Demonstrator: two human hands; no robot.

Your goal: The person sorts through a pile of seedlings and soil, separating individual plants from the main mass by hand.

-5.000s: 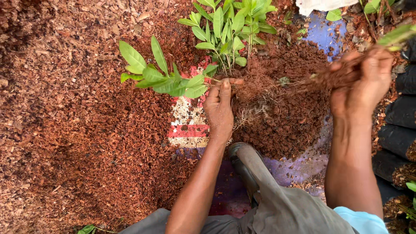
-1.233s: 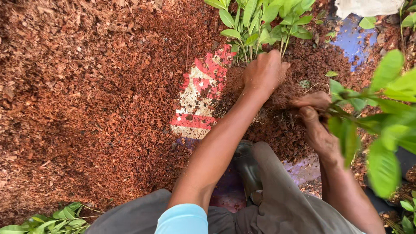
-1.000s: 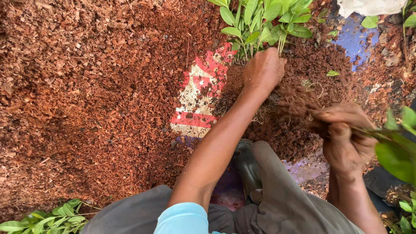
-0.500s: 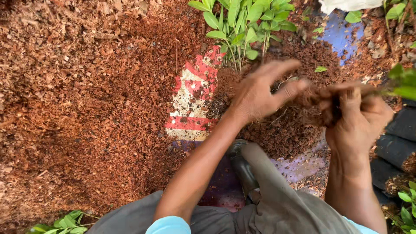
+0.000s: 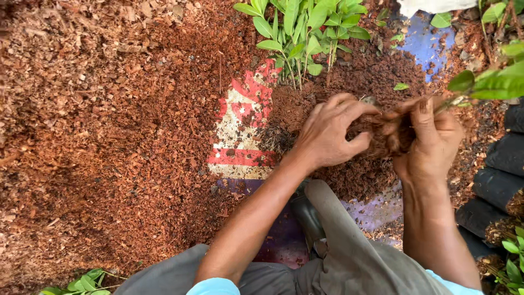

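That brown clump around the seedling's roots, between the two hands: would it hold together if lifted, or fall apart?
Probably crumbly: the root clump looks like the same loose, fibrous brown mulch heaped all around. Both the left hand and right hand cup it, suggesting it needs support. The seedling leans out sideways, so it would likely flop.

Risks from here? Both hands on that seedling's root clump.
1. Left hand and right hand squeeze the root clump; pressing too hard may crumble it or tear roots.
2. The seedling's stem juts sideways and could snap.
3. Loose coir may spill over the seedling bunch nearby.
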